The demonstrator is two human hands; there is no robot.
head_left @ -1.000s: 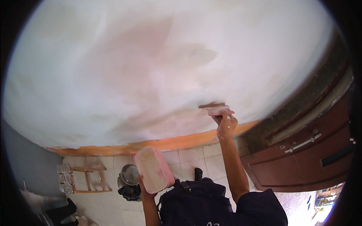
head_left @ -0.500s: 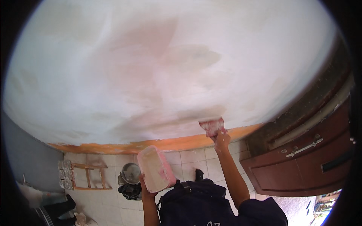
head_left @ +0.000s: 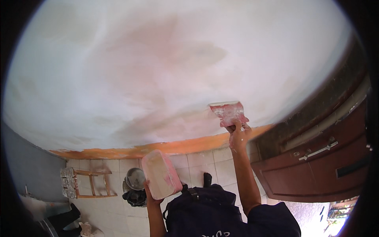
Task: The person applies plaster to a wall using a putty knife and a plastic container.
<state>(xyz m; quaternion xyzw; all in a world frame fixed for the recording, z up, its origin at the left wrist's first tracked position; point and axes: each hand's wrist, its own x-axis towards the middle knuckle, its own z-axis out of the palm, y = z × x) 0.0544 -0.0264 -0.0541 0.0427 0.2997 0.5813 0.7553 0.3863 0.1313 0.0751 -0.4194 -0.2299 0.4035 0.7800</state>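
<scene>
My right hand (head_left: 238, 133) is closed on a red putty scraper (head_left: 228, 112) smeared with white, its broad edge against the patchy white wall (head_left: 166, 71). White spots speckle that hand. My left hand (head_left: 153, 195) grips the side of a pink rectangular tub (head_left: 173, 173), tilted so that the pale filler inside it shows; most of the left fingers are hidden behind the tub. An orange strip (head_left: 185, 148) runs along the wall's foot, above the floor.
A small wooden ladder or stool (head_left: 92, 184) stands on the tiled floor (head_left: 114, 215) to the left. Close to the tub are a grey bucket (head_left: 136, 179) and a black plastic bag (head_left: 135, 198). On the right is a brown door (head_left: 312, 166) with a metal handle.
My right hand and the scraper have moved up the wall and slightly right, over the dark patch above the orange strip. The tub has shifted slightly up and left.
</scene>
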